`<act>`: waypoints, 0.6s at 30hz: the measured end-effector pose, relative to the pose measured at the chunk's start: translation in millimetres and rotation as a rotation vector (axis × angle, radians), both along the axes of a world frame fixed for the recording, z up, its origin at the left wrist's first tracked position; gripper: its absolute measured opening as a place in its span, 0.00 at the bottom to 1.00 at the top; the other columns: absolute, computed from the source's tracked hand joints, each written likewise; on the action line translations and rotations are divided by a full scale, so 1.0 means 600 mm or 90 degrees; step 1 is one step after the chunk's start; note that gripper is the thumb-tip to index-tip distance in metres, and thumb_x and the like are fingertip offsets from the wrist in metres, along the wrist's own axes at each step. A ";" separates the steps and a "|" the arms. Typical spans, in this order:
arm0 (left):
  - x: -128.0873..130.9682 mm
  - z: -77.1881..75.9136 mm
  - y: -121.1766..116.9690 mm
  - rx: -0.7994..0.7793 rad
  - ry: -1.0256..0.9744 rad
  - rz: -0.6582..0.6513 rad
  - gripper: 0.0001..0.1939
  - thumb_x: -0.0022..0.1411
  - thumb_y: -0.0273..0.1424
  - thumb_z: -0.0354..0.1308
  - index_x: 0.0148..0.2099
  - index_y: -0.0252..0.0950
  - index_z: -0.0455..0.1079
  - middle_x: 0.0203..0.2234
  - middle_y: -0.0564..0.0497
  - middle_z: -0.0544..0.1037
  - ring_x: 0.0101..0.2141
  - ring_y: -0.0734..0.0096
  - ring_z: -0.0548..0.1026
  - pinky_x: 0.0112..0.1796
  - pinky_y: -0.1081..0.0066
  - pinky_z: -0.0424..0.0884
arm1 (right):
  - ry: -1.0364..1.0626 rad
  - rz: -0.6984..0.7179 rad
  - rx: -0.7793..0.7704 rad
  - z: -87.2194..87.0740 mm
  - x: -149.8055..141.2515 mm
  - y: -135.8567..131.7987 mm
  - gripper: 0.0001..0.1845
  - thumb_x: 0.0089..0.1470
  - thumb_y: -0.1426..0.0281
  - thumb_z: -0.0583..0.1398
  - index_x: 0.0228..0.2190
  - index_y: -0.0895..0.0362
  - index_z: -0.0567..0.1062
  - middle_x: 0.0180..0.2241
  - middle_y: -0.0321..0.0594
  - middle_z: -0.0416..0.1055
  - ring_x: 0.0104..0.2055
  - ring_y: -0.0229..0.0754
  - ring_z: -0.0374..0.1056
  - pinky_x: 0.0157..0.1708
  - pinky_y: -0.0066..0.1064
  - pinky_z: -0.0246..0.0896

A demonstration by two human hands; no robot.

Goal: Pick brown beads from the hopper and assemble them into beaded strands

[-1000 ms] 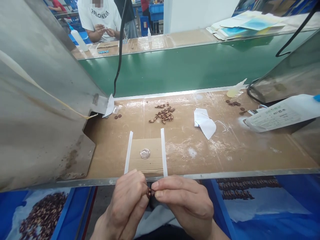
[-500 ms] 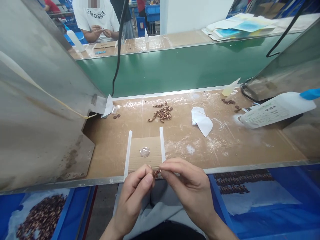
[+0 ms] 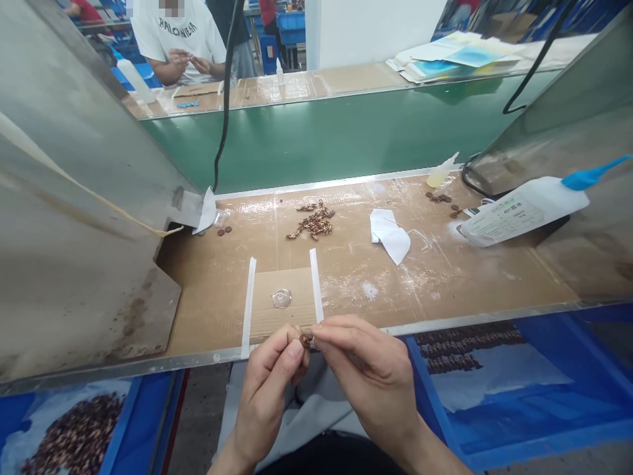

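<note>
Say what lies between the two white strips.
Between the left strip and right strip lies a cardboard sheet bearing a clear disc, in the head view.

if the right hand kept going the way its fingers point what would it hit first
The right hand points left, so probably the small brown piece at its fingertips, then the left hand just behind, though depth is hard to judge here.

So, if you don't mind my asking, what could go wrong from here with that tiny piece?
The small copper-coloured piece is pinched between the left hand and right hand, just past the metal bench edge, so a slip could drop it to the floor. The 401 glue bottle lies on its side and might leak.
</note>
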State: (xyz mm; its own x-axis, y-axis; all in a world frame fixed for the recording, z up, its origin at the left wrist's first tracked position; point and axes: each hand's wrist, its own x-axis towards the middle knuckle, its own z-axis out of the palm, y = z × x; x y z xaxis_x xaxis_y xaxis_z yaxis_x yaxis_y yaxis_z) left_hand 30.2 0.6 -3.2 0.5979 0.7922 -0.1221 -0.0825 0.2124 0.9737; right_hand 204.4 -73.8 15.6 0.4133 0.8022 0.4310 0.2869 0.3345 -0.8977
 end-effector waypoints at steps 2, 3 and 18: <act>0.003 0.001 0.002 -0.003 0.000 -0.004 0.23 0.87 0.43 0.61 0.36 0.39 0.70 0.29 0.54 0.64 0.30 0.70 0.62 0.32 0.68 0.63 | 0.004 -0.006 0.000 -0.002 0.001 -0.003 0.17 0.75 0.83 0.69 0.52 0.50 0.91 0.46 0.37 0.89 0.45 0.41 0.88 0.47 0.28 0.87; 0.005 0.002 0.003 -0.004 0.002 -0.005 0.24 0.87 0.44 0.61 0.36 0.38 0.70 0.29 0.54 0.64 0.30 0.70 0.62 0.32 0.68 0.63 | 0.008 -0.006 -0.001 -0.003 0.002 -0.004 0.17 0.75 0.83 0.70 0.52 0.50 0.91 0.46 0.37 0.89 0.45 0.40 0.88 0.48 0.28 0.86; 0.000 -0.052 0.006 -0.068 0.064 -0.100 0.23 0.87 0.46 0.61 0.37 0.39 0.72 0.29 0.54 0.64 0.28 0.69 0.64 0.28 0.71 0.69 | -0.048 -0.416 -0.187 -0.029 0.244 -0.193 0.05 0.74 0.70 0.72 0.47 0.51 0.92 0.40 0.36 0.88 0.37 0.38 0.84 0.42 0.24 0.79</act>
